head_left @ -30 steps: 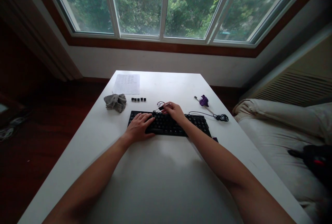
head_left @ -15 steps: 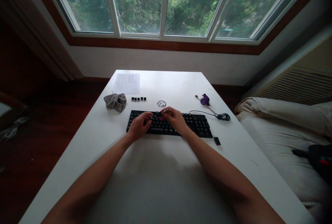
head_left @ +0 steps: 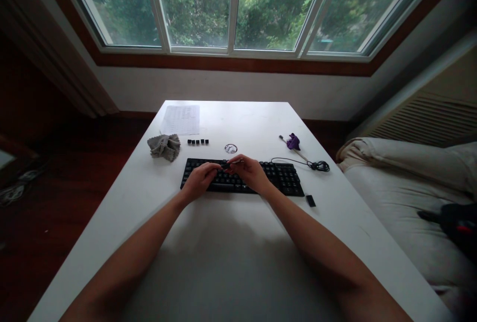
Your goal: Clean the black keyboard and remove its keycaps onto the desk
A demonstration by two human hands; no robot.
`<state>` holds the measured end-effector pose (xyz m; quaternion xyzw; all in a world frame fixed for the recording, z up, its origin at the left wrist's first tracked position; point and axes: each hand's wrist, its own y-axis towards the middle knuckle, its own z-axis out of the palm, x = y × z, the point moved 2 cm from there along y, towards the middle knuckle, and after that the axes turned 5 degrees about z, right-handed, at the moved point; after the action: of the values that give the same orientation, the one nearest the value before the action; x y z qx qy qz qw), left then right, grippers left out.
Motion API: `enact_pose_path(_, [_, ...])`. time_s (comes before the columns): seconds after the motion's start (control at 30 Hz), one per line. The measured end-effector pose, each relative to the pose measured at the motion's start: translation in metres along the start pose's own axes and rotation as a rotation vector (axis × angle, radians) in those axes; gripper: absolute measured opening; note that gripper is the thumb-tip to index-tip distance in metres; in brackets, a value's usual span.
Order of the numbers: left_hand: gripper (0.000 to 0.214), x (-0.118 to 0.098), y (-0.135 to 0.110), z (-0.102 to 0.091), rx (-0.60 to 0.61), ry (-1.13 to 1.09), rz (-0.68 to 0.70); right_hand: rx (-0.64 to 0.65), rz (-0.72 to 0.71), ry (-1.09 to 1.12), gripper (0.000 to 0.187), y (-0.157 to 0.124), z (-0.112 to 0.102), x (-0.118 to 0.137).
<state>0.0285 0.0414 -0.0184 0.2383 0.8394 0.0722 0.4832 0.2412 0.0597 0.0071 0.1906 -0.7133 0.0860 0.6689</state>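
A black keyboard (head_left: 238,187) lies across the middle of the white table, with both hands over its left and middle keys. My right hand (head_left: 250,172) is closed around a thin tool (head_left: 237,161) with a metallic glint; its exact kind is too small to tell. At the tool's left end is a small black keycap (head_left: 225,165). My left hand (head_left: 199,179) is closed too, its fingertips pinched at the left side of this keycap. Behind the keyboard stands a short row of several loose black keycaps (head_left: 198,142).
A crumpled grey cloth (head_left: 164,147) and a printed sheet (head_left: 181,119) lie at the left. A thin ring-shaped item (head_left: 230,148) sits behind the keyboard. To the right are a brush with purple cloth (head_left: 293,142), the coiled cable (head_left: 319,166) and a small black rectangular piece (head_left: 310,201).
My left fingers have moved right and closed onto the small keycap, which they were apart from before. My right hand has hardly moved. The whole view has shifted slightly.
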Motion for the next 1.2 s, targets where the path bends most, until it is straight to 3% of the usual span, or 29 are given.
enact_pose_path(0.23, [0.042,-0.003,0.003,-0.001,0.029,-0.446,-0.230,0.003,0.003,0.056,0.030,-0.002,-0.008,0.006])
enact_pose_path(0.43, [0.033,-0.004,0.008,-0.003,-0.003,-0.470,-0.263,0.087,0.001,0.047,0.028,-0.005,-0.013,0.009])
enact_pose_path(0.6, [0.031,-0.003,0.024,-0.012,-0.037,-0.128,-0.141,0.114,0.011,0.077,0.026,-0.008,-0.018,0.013])
enact_pose_path(0.77, [0.027,0.013,0.070,-0.023,-0.064,0.364,0.057,0.116,0.004,0.054,0.028,-0.010,-0.018,0.018])
enact_pose_path(0.97, [0.023,0.056,0.125,-0.027,-0.015,0.635,0.009,0.131,-0.013,0.034,0.029,-0.011,-0.020,0.019])
enact_pose_path(1.2, [0.024,0.085,0.151,-0.022,0.129,0.822,0.056,0.129,-0.034,0.033,0.028,-0.009,-0.023,0.017])
